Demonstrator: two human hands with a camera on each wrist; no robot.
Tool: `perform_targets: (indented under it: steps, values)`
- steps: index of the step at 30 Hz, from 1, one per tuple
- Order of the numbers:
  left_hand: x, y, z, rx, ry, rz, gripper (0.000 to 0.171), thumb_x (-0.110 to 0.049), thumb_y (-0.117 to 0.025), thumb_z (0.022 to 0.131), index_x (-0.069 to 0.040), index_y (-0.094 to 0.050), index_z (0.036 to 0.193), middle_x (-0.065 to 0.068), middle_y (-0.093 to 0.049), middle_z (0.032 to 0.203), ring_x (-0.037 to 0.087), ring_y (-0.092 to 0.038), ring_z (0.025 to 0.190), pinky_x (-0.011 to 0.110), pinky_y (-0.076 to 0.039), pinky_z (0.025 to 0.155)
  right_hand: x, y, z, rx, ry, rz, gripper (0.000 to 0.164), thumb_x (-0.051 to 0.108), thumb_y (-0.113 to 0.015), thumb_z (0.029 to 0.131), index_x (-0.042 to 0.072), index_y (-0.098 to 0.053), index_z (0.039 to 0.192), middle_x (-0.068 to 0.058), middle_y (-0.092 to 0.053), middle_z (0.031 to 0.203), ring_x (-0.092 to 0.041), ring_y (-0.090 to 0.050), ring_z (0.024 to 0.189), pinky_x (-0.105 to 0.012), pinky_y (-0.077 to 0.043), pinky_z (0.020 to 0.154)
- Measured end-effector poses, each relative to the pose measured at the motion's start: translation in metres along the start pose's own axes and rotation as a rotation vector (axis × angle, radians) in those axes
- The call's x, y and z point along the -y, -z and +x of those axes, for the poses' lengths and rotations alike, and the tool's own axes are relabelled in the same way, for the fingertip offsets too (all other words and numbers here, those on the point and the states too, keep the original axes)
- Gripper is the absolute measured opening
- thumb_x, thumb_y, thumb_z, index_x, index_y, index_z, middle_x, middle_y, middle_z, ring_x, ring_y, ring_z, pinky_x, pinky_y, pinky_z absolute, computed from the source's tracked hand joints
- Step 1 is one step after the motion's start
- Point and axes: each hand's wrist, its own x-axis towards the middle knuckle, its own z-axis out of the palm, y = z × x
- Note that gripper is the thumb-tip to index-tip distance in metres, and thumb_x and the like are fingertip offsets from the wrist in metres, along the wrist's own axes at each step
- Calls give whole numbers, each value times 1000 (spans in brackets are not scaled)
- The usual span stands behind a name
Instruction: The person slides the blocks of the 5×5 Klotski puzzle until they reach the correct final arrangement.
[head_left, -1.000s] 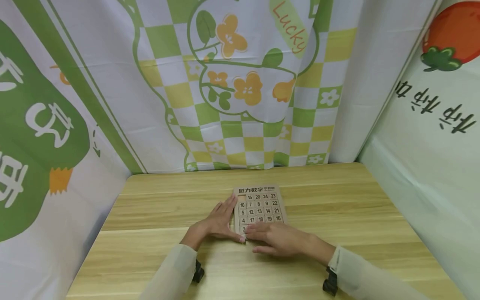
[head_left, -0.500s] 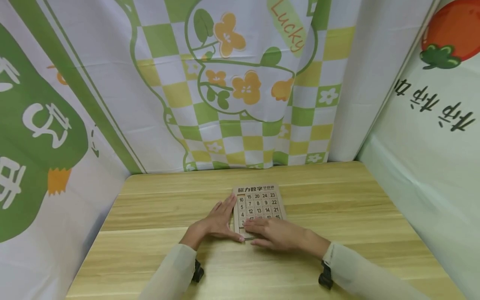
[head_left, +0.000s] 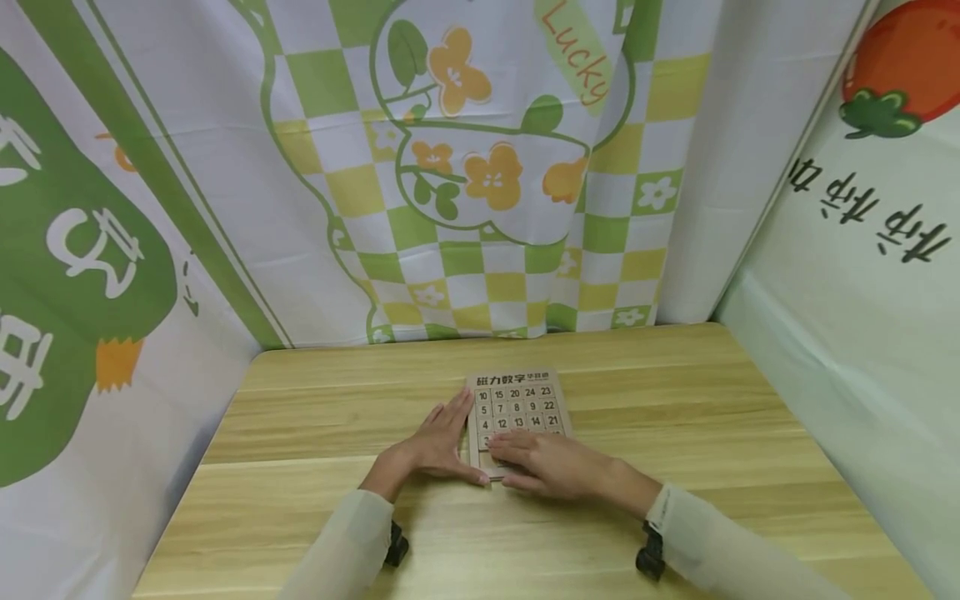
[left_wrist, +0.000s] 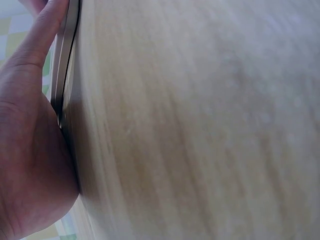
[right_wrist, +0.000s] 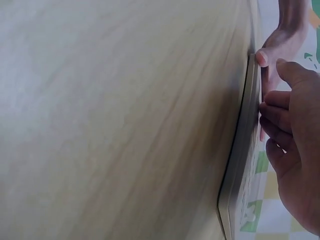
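A wooden number sliding puzzle (head_left: 517, 379) lies flat on the table, its numbered tiles in rows and 10 at the top left. My left hand (head_left: 435, 442) braces it: straight fingers lie along the left side and the thumb touches the near left corner. Fingertips of my right hand (head_left: 555, 467) rest on the lower tiles, around the 3 tile, and hide most of the near rows. A gap shows in the near left corner of the frame. In the right wrist view, the puzzle's edge (right_wrist: 240, 155) runs beneath my slightly bent right fingers (right_wrist: 276, 117).
The wood-grain table (head_left: 315, 408) spreads out on every side of the puzzle. Printed curtains (head_left: 495, 283) hang behind its far edge and along both sides. Dark wrist cameras sit at both sleeves (head_left: 341, 542).
The left column of tiles, 10, 5, 4 and 3, has slid away from me, so the gap passed from the far left corner to the near left. My right hand moved slightly forward; the left stayed.
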Motion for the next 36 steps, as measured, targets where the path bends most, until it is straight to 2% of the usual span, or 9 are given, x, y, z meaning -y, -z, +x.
perform_targets:
  steps: [5, 14, 23, 26, 33, 36]
  values:
    - [8, -8, 4, -5, 7, -17, 153, -86, -76, 70, -4, 5, 169, 18, 9, 177, 31, 5, 165, 57, 1, 132, -1, 4, -7, -43, 32, -6, 53, 37, -61, 108, 3, -59, 149, -16, -58, 154, -35, -56, 142, -54, -46, 117]
    - [26, -22, 12, -29, 11, 6, 156, -93, -73, 64, -8, 5, 170, 13, 10, 178, 27, 5, 165, 54, 0, 132, -3, 7, -29, -66, 10, -30, 52, 35, -64, 107, 5, -59, 149, -15, -59, 153, -33, -57, 140, -52, -47, 116]
    - [20, -19, 10, -13, 24, 1, 154, -89, -75, 66, -10, 7, 170, 10, 13, 177, 24, 7, 164, 53, 2, 132, -4, 13, -54, -90, -25, -66, 50, 32, -67, 105, 4, -62, 146, -15, -60, 151, -34, -60, 137, -53, -51, 112]
    - [15, -15, 9, -6, 22, -3, 153, -86, -78, 68, -8, 6, 170, 13, 12, 177, 27, 6, 165, 54, 2, 132, -5, 16, -63, -95, -39, -81, 49, 31, -68, 104, 4, -63, 145, -15, -61, 151, -34, -60, 137, -52, -52, 112]
    - [12, -11, 6, -1, 27, -1, 151, -85, -77, 70, -6, 5, 170, 14, 10, 177, 28, 5, 165, 54, 1, 132, -14, 15, -82, -166, 11, -146, 50, 28, -73, 101, 2, -65, 143, -16, -64, 147, -35, -63, 133, -52, -55, 107]
    - [5, -4, 4, 14, 31, 10, 149, -78, -81, 72, -3, 3, 169, 17, 8, 177, 32, 3, 165, 56, -1, 132, -16, 14, -88, -172, 5, -152, 49, 27, -73, 101, 3, -65, 142, -16, -65, 145, -36, -64, 131, -53, -56, 105]
